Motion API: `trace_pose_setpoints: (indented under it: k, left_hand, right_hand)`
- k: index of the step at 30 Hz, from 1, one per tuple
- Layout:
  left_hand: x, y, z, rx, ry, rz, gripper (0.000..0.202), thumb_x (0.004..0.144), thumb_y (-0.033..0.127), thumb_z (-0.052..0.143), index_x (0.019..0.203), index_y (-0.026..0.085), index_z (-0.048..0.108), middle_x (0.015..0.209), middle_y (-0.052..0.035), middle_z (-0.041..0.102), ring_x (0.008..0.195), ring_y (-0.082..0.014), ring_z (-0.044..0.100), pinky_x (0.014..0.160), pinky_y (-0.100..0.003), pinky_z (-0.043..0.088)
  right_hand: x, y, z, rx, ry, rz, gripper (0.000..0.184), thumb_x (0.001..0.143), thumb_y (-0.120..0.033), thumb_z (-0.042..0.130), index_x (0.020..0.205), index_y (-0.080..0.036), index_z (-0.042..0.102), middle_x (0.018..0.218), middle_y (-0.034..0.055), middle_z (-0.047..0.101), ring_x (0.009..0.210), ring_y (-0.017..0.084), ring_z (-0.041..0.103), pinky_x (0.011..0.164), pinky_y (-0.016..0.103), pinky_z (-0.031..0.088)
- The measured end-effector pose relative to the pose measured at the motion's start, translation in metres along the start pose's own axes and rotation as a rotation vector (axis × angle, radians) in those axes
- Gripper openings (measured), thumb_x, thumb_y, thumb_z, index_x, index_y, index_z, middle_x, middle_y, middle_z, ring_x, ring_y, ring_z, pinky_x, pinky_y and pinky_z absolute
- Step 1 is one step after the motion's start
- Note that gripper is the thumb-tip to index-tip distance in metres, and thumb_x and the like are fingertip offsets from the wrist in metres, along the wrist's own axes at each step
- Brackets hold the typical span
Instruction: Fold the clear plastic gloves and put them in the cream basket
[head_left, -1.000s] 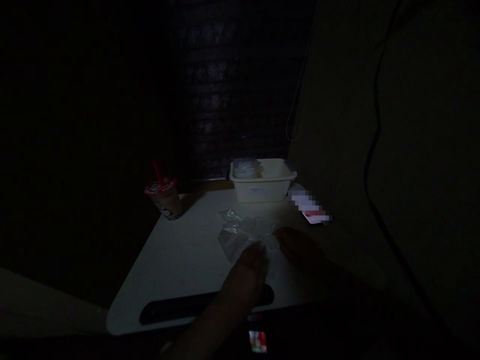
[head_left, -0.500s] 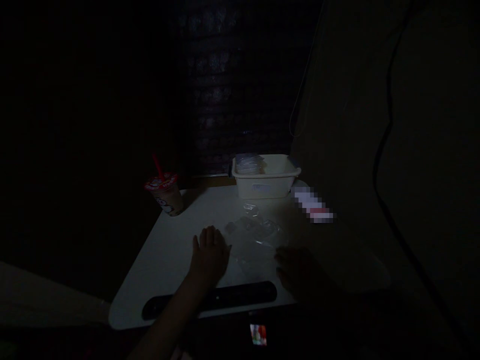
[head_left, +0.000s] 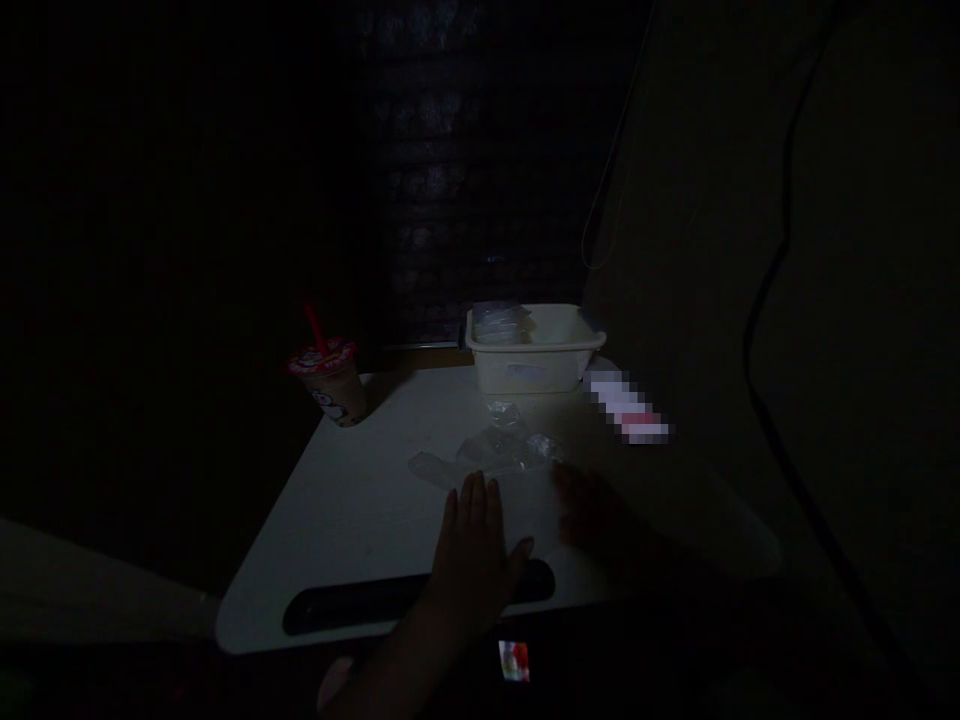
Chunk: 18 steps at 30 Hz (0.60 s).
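Note:
A clear, crumpled plastic bag (head_left: 491,450) lies spread on the white table (head_left: 360,520). My left hand (head_left: 476,545) rests flat on the bag's near part, with its fingers stretched forward and the thumb out to the right. On the right side of the bag, in deep shadow, is my right hand (head_left: 592,510). Its fingertips reach the bag's right edge, but the darkness hides how the fingers are bent and whether they grip the plastic.
A cream plastic bin (head_left: 536,368) holding clear plastic packets (head_left: 499,322) stands at the back. A lidded drink cup (head_left: 334,390) with a red straw is at the left. A blurred-out flat item (head_left: 626,408) lies right. A black strip (head_left: 360,603) runs along the front edge.
My left hand has moved right and flattened onto the bag. The bag's far part now spreads further left. My right hand has shifted slightly forward.

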<state>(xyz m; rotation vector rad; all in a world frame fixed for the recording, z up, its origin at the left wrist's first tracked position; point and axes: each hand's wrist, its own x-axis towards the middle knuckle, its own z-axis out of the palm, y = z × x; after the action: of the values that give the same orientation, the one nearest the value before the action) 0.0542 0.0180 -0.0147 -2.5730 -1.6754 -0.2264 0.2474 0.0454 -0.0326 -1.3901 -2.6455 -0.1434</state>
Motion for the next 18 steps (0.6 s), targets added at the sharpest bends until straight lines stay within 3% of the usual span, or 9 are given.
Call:
trace_pose_setpoints:
  k: [4,6,10,14,18]
  left_hand:
    - [-0.002,-0.018,-0.009,0.009,-0.076,0.015,0.071,0.076,0.056,0.022,0.124,0.004,0.028,0.130,-0.0212,0.024,0.120,-0.0316,0.016,0.094,-0.052,0.019]
    - [0.000,-0.027,-0.017,0.005,-0.115,0.024,0.071,0.076,0.057,0.020,0.125,0.006,0.027,0.131,-0.0192,0.022,0.121,-0.0315,0.014,0.094,-0.053,0.017]
    - [0.008,-0.026,-0.026,-0.037,-0.089,0.029,0.056,0.082,0.046,0.015,0.127,0.013,0.022,0.134,-0.0131,0.020,0.122,-0.0270,0.014,0.094,-0.049,0.021]
    - [0.015,-0.002,-0.017,-0.040,-0.052,0.021,0.054,0.084,0.038,0.018,0.124,0.003,0.025,0.131,-0.0187,0.024,0.121,-0.0273,0.017,0.095,-0.043,0.025]
    - [0.013,0.008,-0.003,-0.001,-0.057,0.032,0.059,0.082,0.043,0.022,0.123,0.001,0.027,0.130,-0.0207,0.026,0.120,-0.0307,0.016,0.095,-0.048,0.022]
  right_hand:
    - [-0.011,0.027,0.000,-0.129,-0.064,0.179,0.048,0.079,-0.029,0.032,0.122,-0.010,0.034,0.127,0.0149,0.034,0.117,0.025,0.030,0.092,0.048,0.024]
    - [-0.014,0.031,-0.004,-0.158,-0.059,0.175,0.045,0.079,-0.029,0.031,0.120,-0.011,0.038,0.127,0.0140,0.034,0.117,0.026,0.028,0.093,0.051,0.020]
    - [-0.006,0.017,-0.012,-0.088,-0.017,0.018,0.044,0.081,-0.033,0.028,0.119,-0.013,0.040,0.127,0.0119,0.036,0.117,0.024,0.029,0.093,0.047,0.025]
    - [0.009,-0.014,-0.017,0.056,0.041,-0.219,0.046,0.082,-0.032,0.028,0.123,-0.010,0.033,0.129,0.0102,0.033,0.120,0.019,0.025,0.096,0.038,0.026]
    - [0.019,-0.020,-0.012,0.095,0.066,-0.246,0.048,0.082,-0.034,0.030,0.123,-0.009,0.032,0.127,0.0114,0.035,0.118,0.019,0.027,0.096,0.039,0.025]
